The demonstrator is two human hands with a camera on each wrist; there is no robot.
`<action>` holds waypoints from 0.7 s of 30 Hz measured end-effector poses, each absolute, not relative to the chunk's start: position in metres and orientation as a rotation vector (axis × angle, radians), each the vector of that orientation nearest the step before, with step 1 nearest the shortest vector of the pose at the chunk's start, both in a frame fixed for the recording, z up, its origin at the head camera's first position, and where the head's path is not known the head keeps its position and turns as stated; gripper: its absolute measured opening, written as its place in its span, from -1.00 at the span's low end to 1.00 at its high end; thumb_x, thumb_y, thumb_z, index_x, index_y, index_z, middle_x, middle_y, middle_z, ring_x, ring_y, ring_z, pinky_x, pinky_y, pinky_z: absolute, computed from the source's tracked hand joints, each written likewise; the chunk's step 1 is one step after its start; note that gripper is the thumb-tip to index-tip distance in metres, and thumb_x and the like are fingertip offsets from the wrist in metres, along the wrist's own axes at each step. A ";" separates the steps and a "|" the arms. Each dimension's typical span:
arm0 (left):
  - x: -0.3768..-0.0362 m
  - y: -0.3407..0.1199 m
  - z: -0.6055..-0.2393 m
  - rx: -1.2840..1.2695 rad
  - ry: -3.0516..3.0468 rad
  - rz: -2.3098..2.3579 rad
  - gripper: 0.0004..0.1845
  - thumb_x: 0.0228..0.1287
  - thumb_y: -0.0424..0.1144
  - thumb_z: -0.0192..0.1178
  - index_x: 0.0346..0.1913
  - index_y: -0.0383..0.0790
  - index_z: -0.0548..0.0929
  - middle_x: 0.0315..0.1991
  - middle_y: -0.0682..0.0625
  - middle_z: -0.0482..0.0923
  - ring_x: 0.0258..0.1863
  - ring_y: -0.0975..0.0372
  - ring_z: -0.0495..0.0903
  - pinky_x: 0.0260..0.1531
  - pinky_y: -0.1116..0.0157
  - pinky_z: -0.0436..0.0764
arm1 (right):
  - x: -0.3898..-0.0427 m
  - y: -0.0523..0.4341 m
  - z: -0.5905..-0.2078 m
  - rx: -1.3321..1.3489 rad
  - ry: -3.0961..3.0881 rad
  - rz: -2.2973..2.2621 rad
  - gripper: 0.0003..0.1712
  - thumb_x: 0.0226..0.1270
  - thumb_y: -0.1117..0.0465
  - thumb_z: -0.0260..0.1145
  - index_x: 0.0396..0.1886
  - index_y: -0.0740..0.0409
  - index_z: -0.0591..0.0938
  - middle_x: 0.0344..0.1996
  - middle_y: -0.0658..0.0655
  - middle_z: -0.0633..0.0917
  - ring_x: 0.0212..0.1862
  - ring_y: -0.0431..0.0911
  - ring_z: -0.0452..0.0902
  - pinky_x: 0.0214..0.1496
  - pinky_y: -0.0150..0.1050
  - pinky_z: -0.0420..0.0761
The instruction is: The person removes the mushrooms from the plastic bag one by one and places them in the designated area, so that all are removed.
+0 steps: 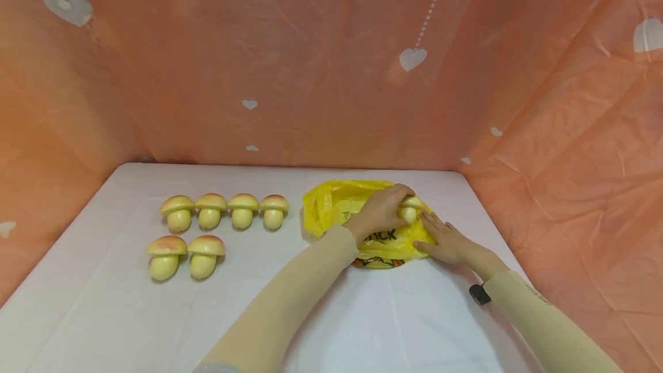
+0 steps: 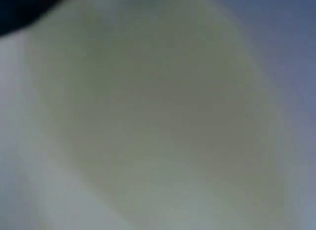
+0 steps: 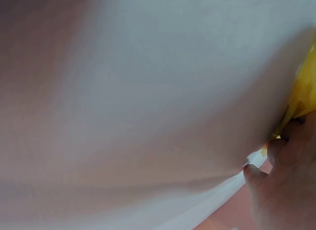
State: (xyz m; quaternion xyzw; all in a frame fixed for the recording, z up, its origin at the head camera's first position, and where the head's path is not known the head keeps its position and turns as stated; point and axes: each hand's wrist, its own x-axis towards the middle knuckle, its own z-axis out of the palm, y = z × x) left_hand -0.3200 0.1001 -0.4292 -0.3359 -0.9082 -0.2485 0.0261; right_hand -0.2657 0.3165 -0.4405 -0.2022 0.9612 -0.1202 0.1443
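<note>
I see left hand (image 1: 380,212) curled around a mushroom (image 1: 409,210) on the bag (image 1: 331,203); right hand (image 1: 445,240) flat, pressing bag's near edge. Mushroom likely light, squashy; grip cap. Bag thin, slippery.

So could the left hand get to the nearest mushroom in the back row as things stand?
Probably not at once: the left hand grips a mushroom at the yellow bag. The path over the table to that row mushroom looks unobstructed.

glossy plastic bag (image 1: 336,203), matt tablecloth (image 1: 103,304)
</note>
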 end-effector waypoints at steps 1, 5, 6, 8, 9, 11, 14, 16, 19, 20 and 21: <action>-0.319 0.099 -0.428 -1.038 -2.806 -0.779 -0.31 0.29 -0.09 0.50 0.41 -0.10 0.46 0.36 0.05 0.49 0.25 0.22 0.54 0.31 0.26 0.51 | -0.266 0.317 -0.441 -0.582 2.769 -0.346 0.03 0.61 -0.24 0.08 0.61 0.50 0.02 0.62 0.46 -0.03 0.63 0.38 -0.23 0.55 0.44 -0.14; -0.315 0.096 -0.423 -1.048 -2.780 -0.800 -0.30 0.26 -0.08 0.51 0.40 -0.09 0.46 0.36 0.05 0.49 0.25 0.21 0.54 0.32 0.25 0.51 | -0.265 0.316 -0.441 -0.578 2.767 -0.347 0.03 0.60 -0.24 0.09 0.60 0.51 0.04 0.62 0.48 -0.02 0.63 0.39 -0.23 0.55 0.45 -0.14; -0.313 0.095 -0.422 -1.053 -2.768 -0.806 -0.30 0.25 -0.08 0.52 0.40 -0.09 0.46 0.36 0.06 0.50 0.26 0.21 0.53 0.32 0.26 0.50 | -0.265 0.316 -0.441 -0.577 2.767 -0.347 0.03 0.60 -0.24 0.09 0.60 0.51 0.04 0.62 0.48 -0.02 0.63 0.39 -0.23 0.55 0.45 -0.14; -0.311 0.092 -0.418 -1.060 -2.742 -0.821 -0.29 0.24 -0.08 0.53 0.39 -0.09 0.47 0.36 0.05 0.50 0.27 0.21 0.53 0.34 0.26 0.49 | -0.265 0.316 -0.441 -0.576 2.767 -0.352 0.04 0.60 -0.24 0.10 0.60 0.51 0.04 0.62 0.48 -0.03 0.62 0.40 -0.23 0.55 0.45 -0.13; -0.310 0.091 -0.417 -1.063 -2.731 -0.829 -0.29 0.24 -0.08 0.54 0.39 -0.09 0.47 0.36 0.05 0.50 0.28 0.21 0.52 0.35 0.27 0.48 | -0.265 0.316 -0.441 -0.575 2.766 -0.356 0.04 0.60 -0.24 0.10 0.60 0.51 0.04 0.62 0.48 -0.04 0.62 0.40 -0.23 0.54 0.46 -0.14; -0.308 0.089 -0.414 -1.071 -2.711 -0.844 -0.30 0.24 -0.07 0.53 0.39 -0.09 0.47 0.36 0.06 0.49 0.29 0.22 0.51 0.35 0.27 0.47 | -0.264 0.317 -0.441 -0.576 2.765 -0.365 0.04 0.59 -0.25 0.11 0.61 0.51 0.04 0.62 0.47 -0.07 0.62 0.41 -0.24 0.54 0.46 -0.14; -0.305 0.085 -0.410 -1.082 -2.691 -0.860 -0.30 0.24 -0.07 0.53 0.39 -0.07 0.47 0.37 0.08 0.48 0.29 0.23 0.51 0.35 0.27 0.48 | -0.264 0.317 -0.442 -0.579 2.765 -0.373 0.05 0.59 -0.25 0.11 0.61 0.50 0.02 0.63 0.46 -0.09 0.62 0.41 -0.24 0.54 0.46 -0.13; -0.302 0.083 -0.406 -1.095 -2.674 -0.867 -0.30 0.24 -0.06 0.53 0.39 -0.06 0.47 0.36 0.08 0.48 0.27 0.24 0.51 0.33 0.27 0.50 | -0.264 0.317 -0.441 -0.578 2.767 -0.372 0.05 0.60 -0.25 0.10 0.61 0.50 0.02 0.63 0.46 -0.09 0.62 0.41 -0.23 0.55 0.45 -0.13; -0.296 0.078 -0.400 -1.117 -2.650 -0.867 -0.27 0.24 -0.06 0.53 0.41 -0.06 0.46 0.37 0.08 0.48 0.27 0.23 0.52 0.32 0.27 0.50 | -0.263 0.316 -0.441 -0.578 2.771 -0.369 0.04 0.60 -0.25 0.10 0.60 0.52 0.04 0.63 0.46 -0.08 0.62 0.40 -0.22 0.55 0.44 -0.12; -0.294 0.076 -0.398 -1.127 -2.641 -0.865 -0.27 0.24 -0.06 0.53 0.41 -0.07 0.46 0.37 0.07 0.48 0.28 0.23 0.51 0.33 0.27 0.50 | -0.264 0.316 -0.440 -0.578 2.771 -0.370 0.04 0.60 -0.25 0.10 0.60 0.52 0.04 0.63 0.47 -0.07 0.62 0.41 -0.22 0.55 0.45 -0.12; -0.292 0.075 -0.397 -1.135 -2.635 -0.857 -0.26 0.24 -0.05 0.53 0.42 -0.08 0.45 0.38 0.07 0.48 0.29 0.22 0.51 0.33 0.27 0.50 | -0.264 0.316 -0.440 -0.580 2.772 -0.370 0.04 0.60 -0.25 0.10 0.60 0.52 0.04 0.63 0.47 -0.07 0.62 0.41 -0.22 0.55 0.45 -0.12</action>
